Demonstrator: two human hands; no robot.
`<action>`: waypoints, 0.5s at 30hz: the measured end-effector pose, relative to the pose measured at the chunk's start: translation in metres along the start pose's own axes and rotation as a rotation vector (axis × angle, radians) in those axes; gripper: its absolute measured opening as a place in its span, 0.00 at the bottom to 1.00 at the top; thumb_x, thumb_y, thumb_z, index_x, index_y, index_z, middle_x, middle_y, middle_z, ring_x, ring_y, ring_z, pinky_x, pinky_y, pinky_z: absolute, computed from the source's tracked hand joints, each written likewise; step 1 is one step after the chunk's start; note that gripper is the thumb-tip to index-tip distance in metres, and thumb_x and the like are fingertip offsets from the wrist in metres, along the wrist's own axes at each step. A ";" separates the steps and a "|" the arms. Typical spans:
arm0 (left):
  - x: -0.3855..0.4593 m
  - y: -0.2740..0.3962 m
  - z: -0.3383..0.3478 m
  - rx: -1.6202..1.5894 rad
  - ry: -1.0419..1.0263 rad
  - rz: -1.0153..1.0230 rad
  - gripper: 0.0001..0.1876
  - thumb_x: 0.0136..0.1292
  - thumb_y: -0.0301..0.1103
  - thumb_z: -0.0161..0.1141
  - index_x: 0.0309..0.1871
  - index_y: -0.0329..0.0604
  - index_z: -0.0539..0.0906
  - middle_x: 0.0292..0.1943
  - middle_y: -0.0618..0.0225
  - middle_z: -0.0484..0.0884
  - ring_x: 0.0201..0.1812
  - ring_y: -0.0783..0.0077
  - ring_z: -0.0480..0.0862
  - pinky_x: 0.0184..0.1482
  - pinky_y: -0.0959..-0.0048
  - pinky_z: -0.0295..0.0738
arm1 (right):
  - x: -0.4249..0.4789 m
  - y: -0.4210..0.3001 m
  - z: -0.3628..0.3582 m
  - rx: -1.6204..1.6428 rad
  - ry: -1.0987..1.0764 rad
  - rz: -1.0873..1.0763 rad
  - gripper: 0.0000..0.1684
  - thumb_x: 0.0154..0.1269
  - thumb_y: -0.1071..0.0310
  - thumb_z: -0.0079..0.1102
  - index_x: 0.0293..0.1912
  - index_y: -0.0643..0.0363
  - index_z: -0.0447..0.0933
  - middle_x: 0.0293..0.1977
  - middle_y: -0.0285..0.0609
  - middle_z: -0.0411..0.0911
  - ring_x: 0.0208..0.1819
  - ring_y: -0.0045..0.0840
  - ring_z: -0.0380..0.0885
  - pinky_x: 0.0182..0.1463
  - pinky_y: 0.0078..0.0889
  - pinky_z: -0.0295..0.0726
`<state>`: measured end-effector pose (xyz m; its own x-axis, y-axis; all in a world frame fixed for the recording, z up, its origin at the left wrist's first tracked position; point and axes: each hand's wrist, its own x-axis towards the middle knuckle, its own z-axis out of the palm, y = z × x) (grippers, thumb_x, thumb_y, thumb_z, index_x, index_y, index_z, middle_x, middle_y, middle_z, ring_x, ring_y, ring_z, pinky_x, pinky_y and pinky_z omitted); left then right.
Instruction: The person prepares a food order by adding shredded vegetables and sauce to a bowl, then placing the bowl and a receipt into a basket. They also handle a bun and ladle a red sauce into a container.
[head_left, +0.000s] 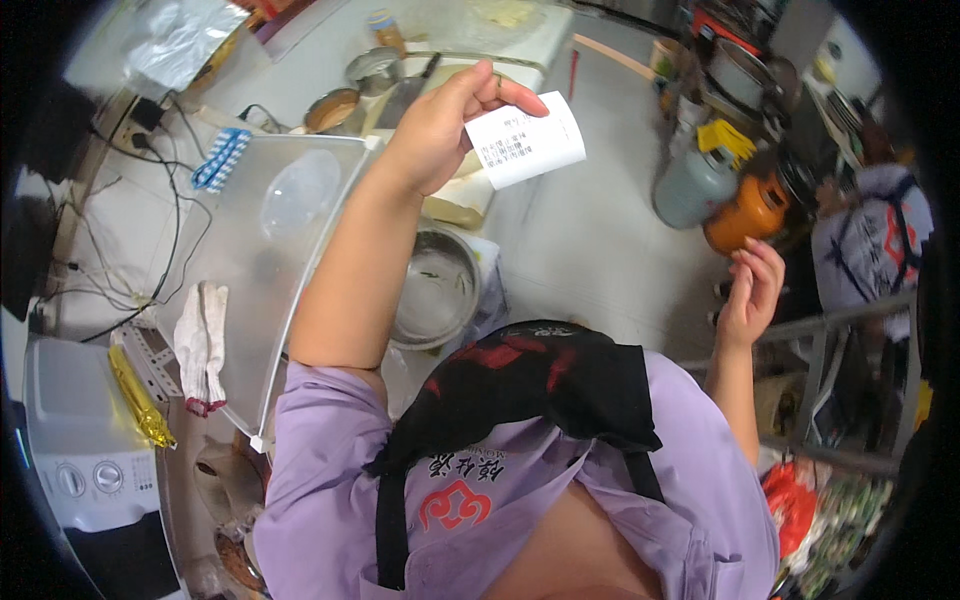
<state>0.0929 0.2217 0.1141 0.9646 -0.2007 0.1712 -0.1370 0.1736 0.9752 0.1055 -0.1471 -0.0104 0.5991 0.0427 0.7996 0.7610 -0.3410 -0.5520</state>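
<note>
My left hand (454, 124) pinches a white printed paper slip (529, 142) between thumb and fingers. Printed writing covers part of the slip's face. Beyond that hand is a worktop with a wide-bladed knife (401, 101) and metal bowls, one holding a brown paste (332, 111). Below my left forearm stands a round steel pot (435, 289), partly hidden by the arm. My right hand (754, 289) is raised at the right, its fingers loosely bent and holding nothing. Behind it, on the floor, stands an orange gas cylinder (746, 214); I cannot tell that they touch.
A translucent lid-like panel (240, 262) at left carries a pair of white knit gloves (201, 345) and a blue-striped cloth (221, 159). Loose cables (176, 202) run beside it. A grey gas cylinder (694, 187) stands at right, near a metal-framed rack (832, 322). A dial-controlled appliance (94, 442) sits lower left.
</note>
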 end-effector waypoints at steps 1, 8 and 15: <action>0.003 0.002 -0.011 -0.004 0.027 0.001 0.28 0.71 0.45 0.31 0.41 0.30 0.80 0.38 0.55 0.82 0.39 0.70 0.82 0.44 0.74 0.75 | 0.020 0.008 0.026 -0.009 -0.032 -0.032 0.06 0.61 0.76 0.51 0.38 0.61 0.75 0.47 0.45 0.72 0.52 0.33 0.69 0.56 0.33 0.68; -0.006 -0.016 -0.070 0.489 0.610 0.099 0.15 0.69 0.39 0.49 0.33 0.39 0.81 0.30 0.71 0.78 0.33 0.80 0.74 0.38 0.79 0.68 | 0.193 0.091 0.261 0.488 -0.415 0.118 0.11 0.67 0.67 0.49 0.36 0.63 0.76 0.45 0.39 0.71 0.50 0.22 0.69 0.55 0.24 0.67; 0.009 -0.036 -0.098 0.621 0.868 -0.062 0.12 0.68 0.32 0.48 0.36 0.33 0.80 0.34 0.68 0.78 0.37 0.76 0.75 0.41 0.78 0.68 | 0.351 0.179 0.499 0.753 -0.747 0.390 0.23 0.71 0.53 0.40 0.45 0.60 0.76 0.46 0.37 0.76 0.52 0.21 0.70 0.58 0.24 0.64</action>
<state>0.1290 0.3085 0.0671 0.7707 0.6053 0.1992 0.0632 -0.3837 0.9213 0.5760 0.2752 0.0530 0.6350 0.6942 0.3390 0.2947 0.1880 -0.9369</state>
